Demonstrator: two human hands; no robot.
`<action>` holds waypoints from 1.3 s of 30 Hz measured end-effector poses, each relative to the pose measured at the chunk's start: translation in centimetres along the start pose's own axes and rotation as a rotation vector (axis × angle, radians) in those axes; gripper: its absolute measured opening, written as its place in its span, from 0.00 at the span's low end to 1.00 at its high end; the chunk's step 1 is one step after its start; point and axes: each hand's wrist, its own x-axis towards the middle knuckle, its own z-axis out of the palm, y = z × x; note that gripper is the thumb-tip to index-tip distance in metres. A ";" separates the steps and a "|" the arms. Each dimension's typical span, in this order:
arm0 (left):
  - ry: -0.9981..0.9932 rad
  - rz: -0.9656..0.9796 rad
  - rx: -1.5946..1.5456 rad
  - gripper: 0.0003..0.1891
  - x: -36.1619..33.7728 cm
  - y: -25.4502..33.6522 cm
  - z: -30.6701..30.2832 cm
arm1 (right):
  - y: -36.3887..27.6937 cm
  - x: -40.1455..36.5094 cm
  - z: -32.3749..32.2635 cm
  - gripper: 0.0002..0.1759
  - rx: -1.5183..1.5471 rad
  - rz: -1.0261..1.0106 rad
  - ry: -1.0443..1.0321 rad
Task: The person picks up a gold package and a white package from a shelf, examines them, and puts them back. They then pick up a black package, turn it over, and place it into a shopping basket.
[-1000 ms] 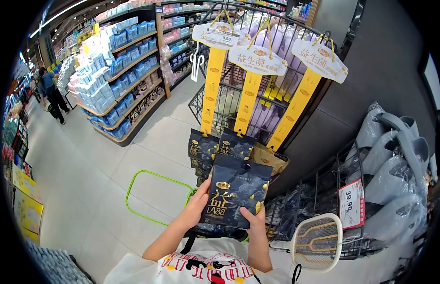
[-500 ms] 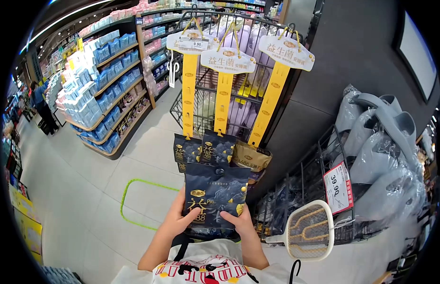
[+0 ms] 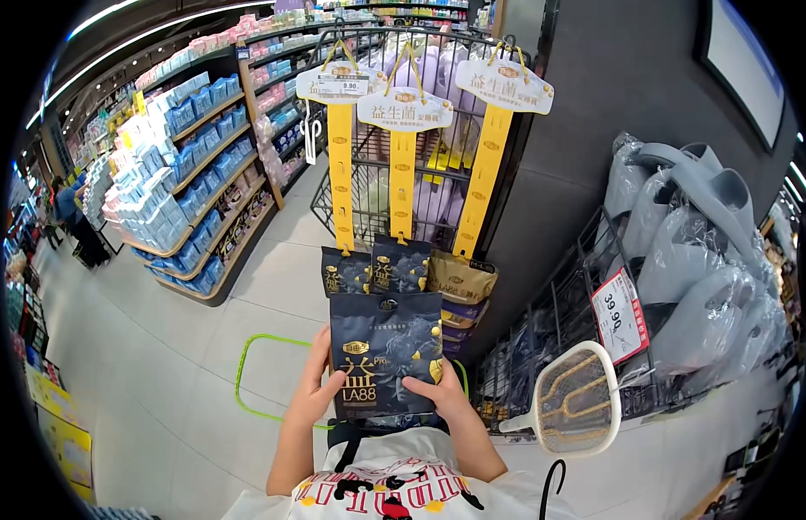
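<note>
Head: hands (image 3: 377, 381) gripping dark package (image 3: 387, 347).

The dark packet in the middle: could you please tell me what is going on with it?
A person holds the dark packet with both hands, the left hand at its left edge and the right hand at its right edge. Beyond it, similar dark packets and a gold packet hang below yellow strips.
</note>
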 end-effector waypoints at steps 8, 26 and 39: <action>-0.036 -0.083 -0.081 0.36 -0.2 0.7 -0.6 | 1.4 -0.1 1.0 0.25 0.180 0.017 0.161; -0.013 -0.206 -0.092 0.50 0.1 2.9 1.5 | 1.3 0.4 1.8 0.29 -0.023 -0.288 0.141; 0.010 -0.195 0.024 0.52 -0.7 2.2 1.7 | 1.9 0.8 1.2 0.35 0.121 -0.183 0.067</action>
